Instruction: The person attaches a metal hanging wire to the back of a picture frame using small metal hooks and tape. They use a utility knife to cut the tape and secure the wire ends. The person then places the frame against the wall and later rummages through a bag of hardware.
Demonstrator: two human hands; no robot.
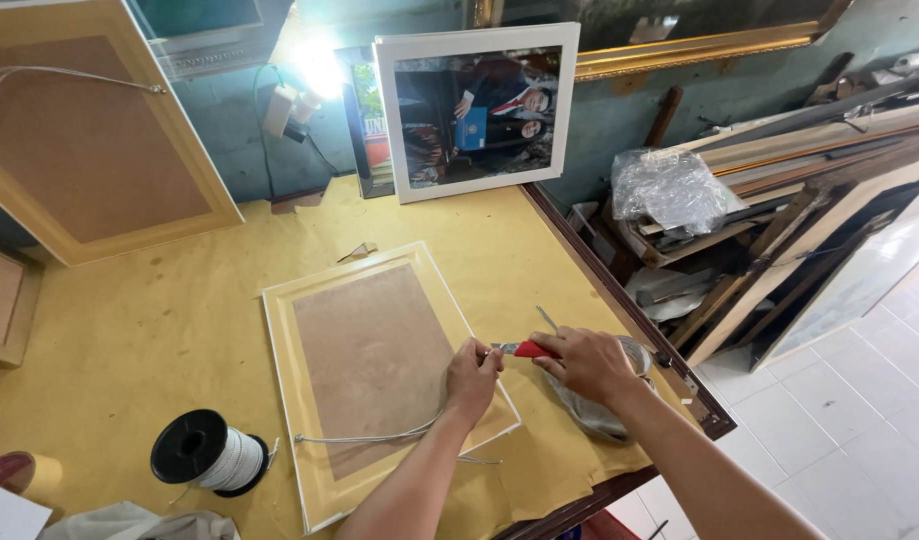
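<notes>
Two hands work a cord at the right edge of a face-down picture frame (380, 375).

The left hand (473, 378) pinches the grey cord (380, 437), which runs leftward across the frame's lower back. The right hand (588, 362), just right of the frame, grips a red-handled cutter (528, 349), blade pointing left at the pinched cord. A cord spool (205, 452) stands left of the frame on the yellow workbench (160, 320).

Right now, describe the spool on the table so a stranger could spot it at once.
Start at the yellow-papered table and find the picture frame lying face down at its middle. Left of the frame's near corner lies the spool, apart from both hands. It alone has black round flanges and pale cord wound around its core.
</notes>
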